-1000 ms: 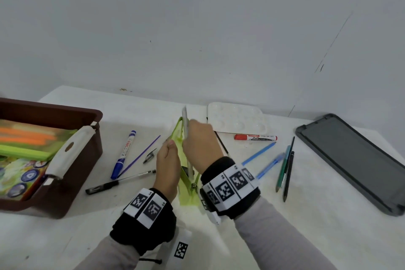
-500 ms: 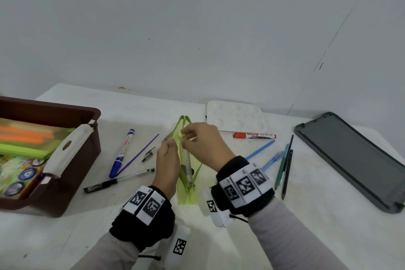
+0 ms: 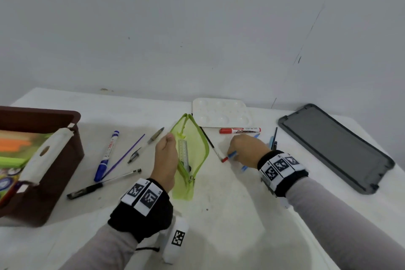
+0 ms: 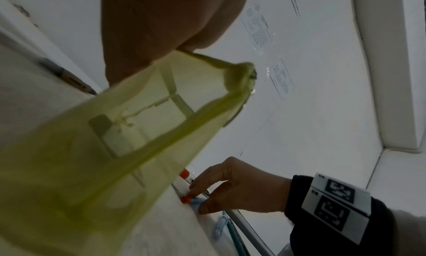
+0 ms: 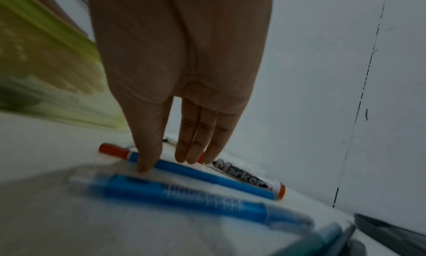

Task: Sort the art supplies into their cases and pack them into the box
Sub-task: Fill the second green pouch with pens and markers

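Observation:
A green mesh pouch [image 3: 197,149] [image 4: 92,150] lies open on the white table with a metal ruler [image 3: 183,153] inside it. My left hand [image 3: 169,138] [image 4: 161,23] pinches the pouch's left rim and holds the mouth apart. To the right, my right hand [image 3: 230,153] [image 5: 166,161] [image 4: 198,198] is down on the table, with thumb and fingertips pinching a blue pencil [image 3: 232,154] [image 5: 207,176] near its red end. A red marker [image 3: 240,130] [image 5: 244,176] lies just beyond the fingers.
A brown box [image 3: 39,114] with packed cases stands at the left. Between the box and the pouch lie a blue marker [image 3: 107,153], a purple brush [image 3: 127,153] and a black pen [image 3: 103,184]. A white palette [image 3: 221,113] sits behind, a grey lid [image 3: 335,149] at the right.
My right hand lowered the ruler into the pouch, let it go and moved right onto the blue pencil. The left hand stayed on the pouch's rim.

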